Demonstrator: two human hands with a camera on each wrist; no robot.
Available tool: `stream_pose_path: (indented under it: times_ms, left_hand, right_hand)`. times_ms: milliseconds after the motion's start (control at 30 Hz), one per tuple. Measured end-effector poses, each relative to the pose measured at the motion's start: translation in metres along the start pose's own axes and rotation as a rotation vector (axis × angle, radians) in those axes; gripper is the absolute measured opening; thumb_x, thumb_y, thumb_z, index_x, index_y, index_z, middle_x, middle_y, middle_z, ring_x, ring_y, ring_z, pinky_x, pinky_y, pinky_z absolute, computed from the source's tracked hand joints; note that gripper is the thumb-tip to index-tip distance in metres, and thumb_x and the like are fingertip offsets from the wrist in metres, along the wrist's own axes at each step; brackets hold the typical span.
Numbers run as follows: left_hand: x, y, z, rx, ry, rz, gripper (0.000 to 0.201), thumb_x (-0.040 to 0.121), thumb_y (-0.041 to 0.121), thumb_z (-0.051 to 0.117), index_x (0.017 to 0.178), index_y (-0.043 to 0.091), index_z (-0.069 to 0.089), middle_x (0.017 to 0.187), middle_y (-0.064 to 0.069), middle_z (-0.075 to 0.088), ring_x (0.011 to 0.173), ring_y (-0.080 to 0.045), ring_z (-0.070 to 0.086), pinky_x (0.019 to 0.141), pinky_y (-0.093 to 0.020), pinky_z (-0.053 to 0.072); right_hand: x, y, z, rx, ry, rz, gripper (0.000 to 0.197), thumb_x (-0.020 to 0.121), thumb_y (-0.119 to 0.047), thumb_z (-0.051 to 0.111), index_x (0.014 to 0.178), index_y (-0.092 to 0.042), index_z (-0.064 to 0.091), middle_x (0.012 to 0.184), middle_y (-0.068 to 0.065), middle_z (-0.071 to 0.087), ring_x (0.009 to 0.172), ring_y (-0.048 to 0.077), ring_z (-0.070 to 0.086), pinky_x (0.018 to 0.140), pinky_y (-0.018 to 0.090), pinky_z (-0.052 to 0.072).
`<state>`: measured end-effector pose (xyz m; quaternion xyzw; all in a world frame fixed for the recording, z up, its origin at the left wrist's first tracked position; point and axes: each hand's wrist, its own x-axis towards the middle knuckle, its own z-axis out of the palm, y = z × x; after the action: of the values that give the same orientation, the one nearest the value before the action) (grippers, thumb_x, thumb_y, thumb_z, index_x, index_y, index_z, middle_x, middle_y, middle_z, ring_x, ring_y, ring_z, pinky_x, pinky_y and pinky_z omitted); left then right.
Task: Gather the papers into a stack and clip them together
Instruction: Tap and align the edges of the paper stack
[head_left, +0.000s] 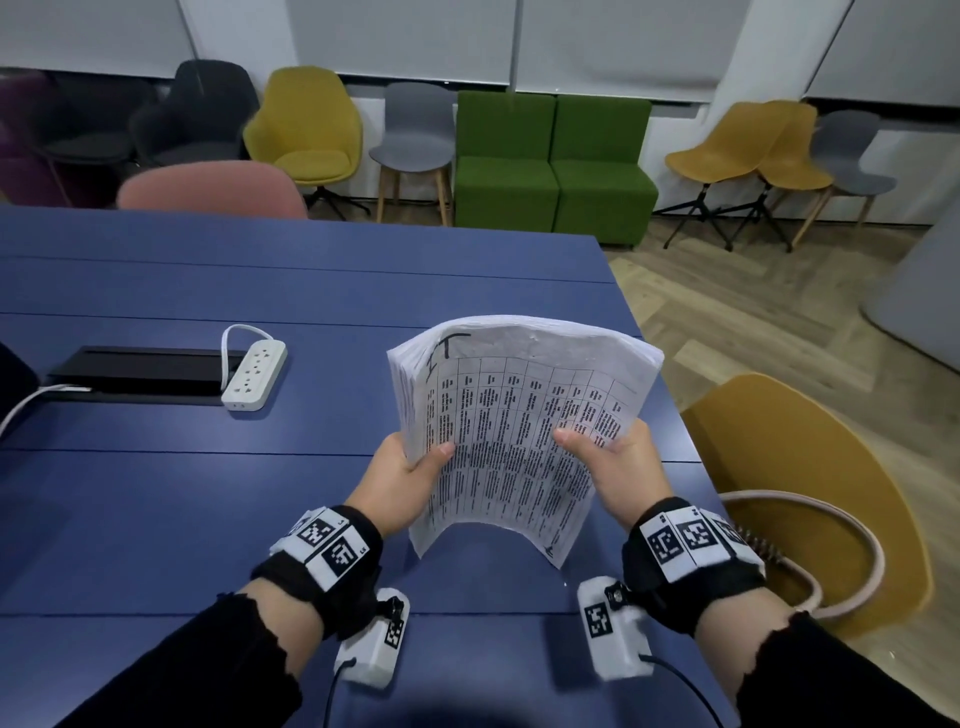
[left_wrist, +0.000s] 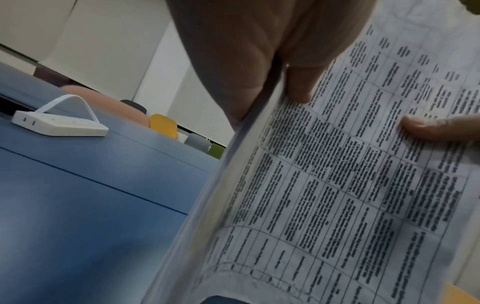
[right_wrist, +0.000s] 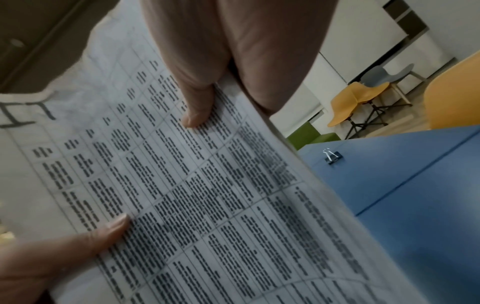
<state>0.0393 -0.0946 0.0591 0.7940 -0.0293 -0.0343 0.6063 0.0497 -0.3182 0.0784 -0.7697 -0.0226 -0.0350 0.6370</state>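
While hidden from the head view, binder clip (right_wrist: 332, 156) on table (right_wrist: 405, 185), right wrist view.

One stack of papers (head_left: 519, 415) is up off the table (head_left: 208, 519), with two hands on it: the left hand (head_left: 400, 478) and the right hand (head_left: 618, 467). One binder clip (right_wrist: 332, 157) lies on the table at the right. One power strip (head_left: 254, 374) lies far left. Two green seats (head_left: 553, 166) stand at the far wall.

print on papers (head_left: 511, 447): illegible | fingers behind papers: hidden
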Motion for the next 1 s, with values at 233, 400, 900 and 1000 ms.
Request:
stream_pose_path:
  times_ms: [233, 400, 900, 1000]
  left_hand:
    - [0.001, -0.012, -0.001, 0.053, -0.018, 0.025, 0.024, 0.100, 0.023, 0.048, 0.094, 0.045, 0.058, 0.098, 0.012, 0.066, 0.090, -0.004, 0.062, 0.088, -0.025, 0.050]
    - [0.009, -0.014, -0.003, 0.102, -0.056, -0.005, 0.027, 0.100, 0.019, 0.049, 0.096, 0.045, 0.057, 0.100, 0.015, 0.065, 0.091, 0.002, 0.061, 0.085, -0.019, 0.048]
    - [0.047, -0.050, -0.006, -0.130, -0.165, -0.570, 0.021, 0.093, 0.001, 0.058, 0.113, 0.001, 0.063, 0.116, -0.012, 0.070, 0.113, -0.028, 0.064, 0.107, -0.047, 0.041]
    - [0.061, -0.075, 0.004, -0.110, -0.118, -0.636, 0.016, 0.093, 0.000, 0.057, 0.106, 0.006, 0.065, 0.112, -0.011, 0.071, 0.109, -0.029, 0.065, 0.106, -0.049, 0.042]
  right_hand:
    - [0.002, 0.014, 0.000, 0.007, 0.017, -0.009, 0.021, 0.085, -0.009, 0.066, 0.088, -0.030, 0.066, 0.089, -0.015, 0.072, 0.090, 0.000, 0.068, 0.082, 0.022, 0.053]
    - [0.002, 0.027, 0.004, -0.030, 0.012, 0.018, 0.024, 0.085, -0.010, 0.066, 0.090, -0.033, 0.062, 0.095, -0.018, 0.067, 0.092, -0.006, 0.062, 0.080, 0.014, 0.048]
    - [0.053, 0.064, 0.001, -0.382, -0.295, 0.369, 0.028, 0.080, -0.024, 0.073, 0.105, -0.013, 0.067, 0.101, 0.006, 0.073, 0.094, 0.027, 0.069, 0.093, 0.040, 0.051]
    - [0.070, 0.087, 0.010, -0.450, -0.329, 0.422, 0.037, 0.079, -0.024, 0.074, 0.111, -0.007, 0.064, 0.104, 0.002, 0.070, 0.095, 0.019, 0.067, 0.089, 0.031, 0.051]
